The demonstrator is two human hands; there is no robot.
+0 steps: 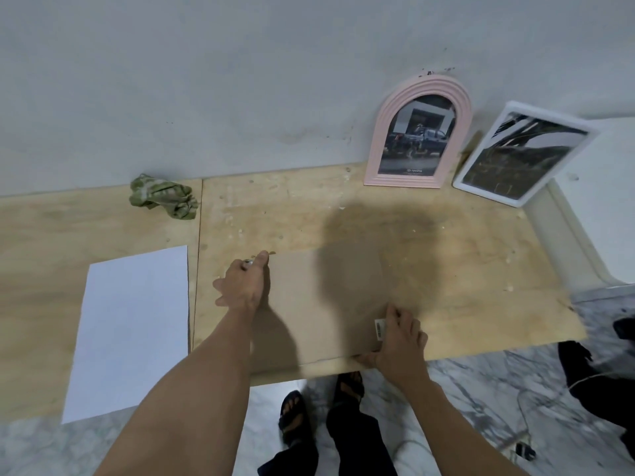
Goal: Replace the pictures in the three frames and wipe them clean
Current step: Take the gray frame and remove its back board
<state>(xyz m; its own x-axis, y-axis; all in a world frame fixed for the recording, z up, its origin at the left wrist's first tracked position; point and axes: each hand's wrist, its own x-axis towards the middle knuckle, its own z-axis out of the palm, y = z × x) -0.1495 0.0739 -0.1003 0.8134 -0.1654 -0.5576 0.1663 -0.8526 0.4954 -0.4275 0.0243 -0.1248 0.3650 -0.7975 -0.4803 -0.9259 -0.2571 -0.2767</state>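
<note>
White paper sheet (129, 333): lies flat on the pale plywood tabletop (464, 269), well to the left of the left fingers, untouched.
Green crumpled cloth (163, 195): sits at the wall, beyond the left fingertips and to their left, well apart from them.
Left hand (242, 286): fingers (259, 261) are nearly closed on the far left corner of the brown fibreboard backing panel (330, 304); a small shiny item shows at the knuckles, too small to identify.
Right hand (400, 345): fingers are loosely spread and flat on the panel's near right corner, beside a small white barcode label (379, 328), thumb at the edge.
Risk: the panel lies face-down near the table's front edge; a tug from the right fingers could slide it off, and prying one corner alone might bend it.
Pink arched plastic frame (417, 132): leans on the wall, far beyond the right fingers.
White rectangular frame (522, 152): leans to the right of that one.
</note>
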